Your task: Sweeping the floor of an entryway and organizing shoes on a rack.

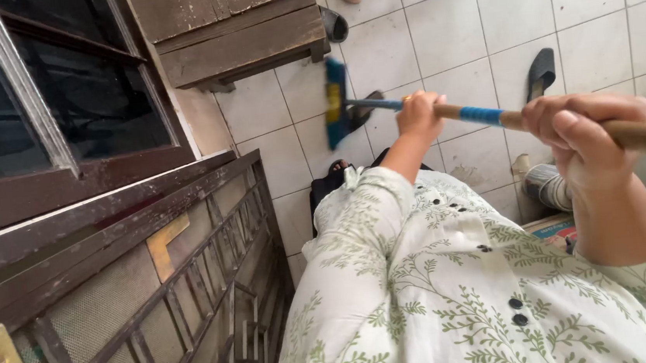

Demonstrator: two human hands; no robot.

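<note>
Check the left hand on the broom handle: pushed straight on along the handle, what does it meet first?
Probably the broom head, then the wooden bench beyond; the left hand has bare handle ahead, though depth is unclear.

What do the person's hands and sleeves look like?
Both hands are bare, with no gloves. The left hand shows what looks like a thin gold ring on one finger. The right hand has short, plain nails. Each arm comes out of a loose white sleeve printed with green leafy vines, and the same cloth has small dark buttons down the front.
</note>
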